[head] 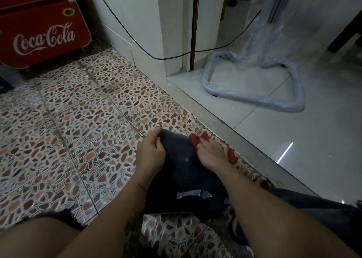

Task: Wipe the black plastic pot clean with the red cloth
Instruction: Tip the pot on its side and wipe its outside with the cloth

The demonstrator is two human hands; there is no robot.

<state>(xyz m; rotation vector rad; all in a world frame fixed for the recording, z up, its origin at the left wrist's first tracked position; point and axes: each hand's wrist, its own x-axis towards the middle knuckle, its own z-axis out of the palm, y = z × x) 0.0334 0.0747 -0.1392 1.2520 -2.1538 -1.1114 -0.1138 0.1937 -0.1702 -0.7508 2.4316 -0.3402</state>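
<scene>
The black plastic pot (181,171) lies on its side between my knees on the patterned floor, with a torn white label near its lower end. My left hand (151,152) grips the pot's far left edge. My right hand (210,156) presses the red cloth (197,139) flat against the pot's upper right side; red folds stick out past the fingertips and beside the wrist.
A red Coca-Cola cooler (43,26) stands at the back left. A white wall corner (156,32) with a black cable (137,42) rises ahead. A metal threshold (244,140) runs along the right, with a plastic-wrapped stand (254,93) on the pale tiles beyond.
</scene>
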